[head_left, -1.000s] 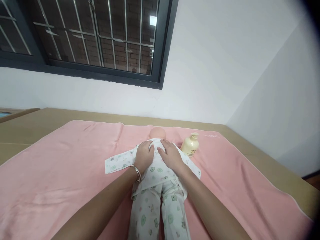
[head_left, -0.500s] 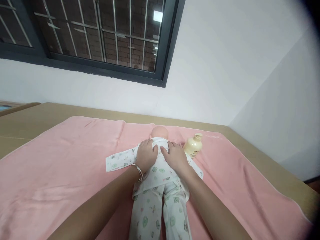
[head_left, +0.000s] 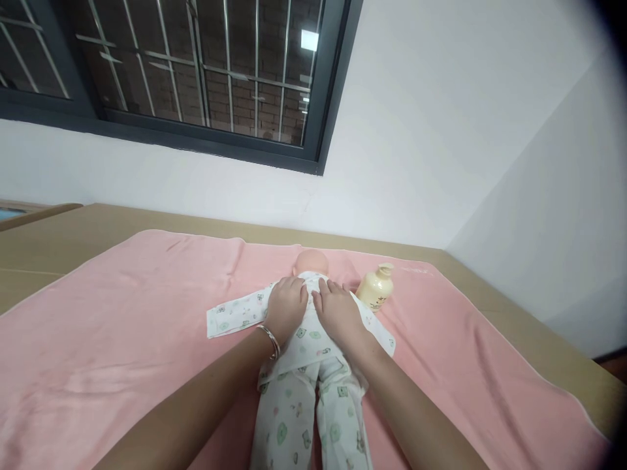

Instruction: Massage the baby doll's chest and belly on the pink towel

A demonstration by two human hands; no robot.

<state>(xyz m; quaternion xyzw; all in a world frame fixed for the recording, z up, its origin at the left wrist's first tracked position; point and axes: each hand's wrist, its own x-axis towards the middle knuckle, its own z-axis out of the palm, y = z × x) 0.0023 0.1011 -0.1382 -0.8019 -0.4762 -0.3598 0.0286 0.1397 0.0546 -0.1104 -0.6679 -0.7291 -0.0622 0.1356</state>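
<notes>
A baby doll [head_left: 312,262] in white printed clothes lies on a pink blanket [head_left: 122,313], its head toward the wall and its legs toward me. On the left of its upper body rests my left hand [head_left: 287,307], palm down, with a bangle at the wrist. My right hand [head_left: 337,310] lies flat on the other side of the upper body, fingers pointing at the head. Both hands are open and hold nothing. The doll's left-hand sleeve [head_left: 238,313] stretches out to the side; the other sleeve [head_left: 379,329] slants down past my right wrist.
A cream pump bottle [head_left: 376,287] stands on the blanket just beyond my right hand. Past the blanket runs the tan tabletop edge [head_left: 196,225], against a white wall [head_left: 401,130] with a dark-framed barred window [head_left: 206,72].
My right hand has slid slightly left and inward over the doll's upper body. My left hand stays nearly in place, and the view has tilted up slightly.
</notes>
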